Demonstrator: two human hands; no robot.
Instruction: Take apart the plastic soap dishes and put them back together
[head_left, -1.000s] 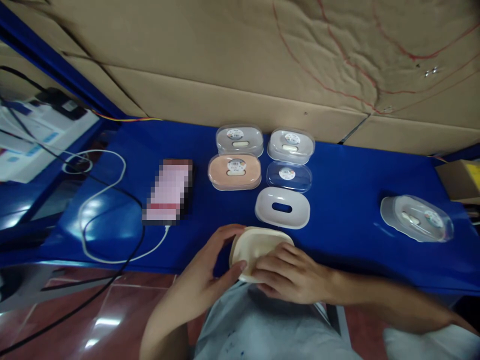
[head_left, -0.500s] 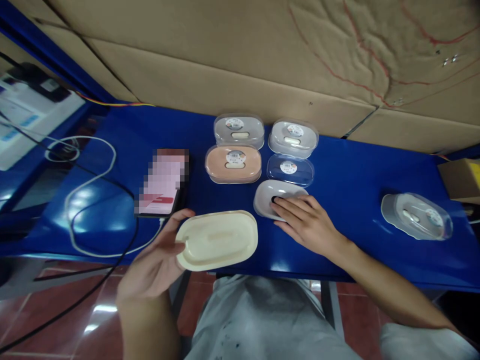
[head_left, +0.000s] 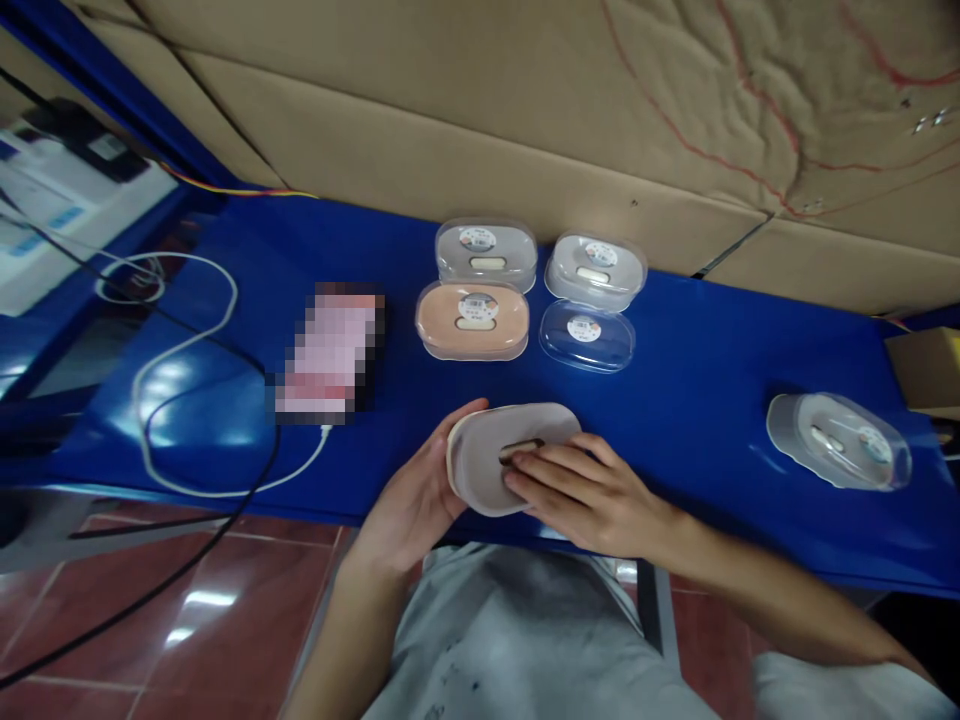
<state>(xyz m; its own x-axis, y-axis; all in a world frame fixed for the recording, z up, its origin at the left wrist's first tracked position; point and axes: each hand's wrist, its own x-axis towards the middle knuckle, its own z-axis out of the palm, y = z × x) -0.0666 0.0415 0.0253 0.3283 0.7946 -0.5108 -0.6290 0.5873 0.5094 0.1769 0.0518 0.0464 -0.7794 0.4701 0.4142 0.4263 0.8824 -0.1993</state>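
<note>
Near the table's front edge, my left hand holds a cream oval tray from its left side. Only a thin cream rim shows, since a grey oval tray lies over it. My right hand grips the grey tray, with fingertips at the dark slot in its middle and the palm over its right end. Whether the two trays are fully seated in each other I cannot tell. Just behind them lies a clear oval lid with a round label.
Behind stand a peach lidded box and two grey ones, a left box and a right box. Another grey box sits far right. On the left are a phone and a white cable.
The cream tray in my left hand has moved right. My right hand has lifted the grey tray off the table and brought it left and nearer, over the cream one.
</note>
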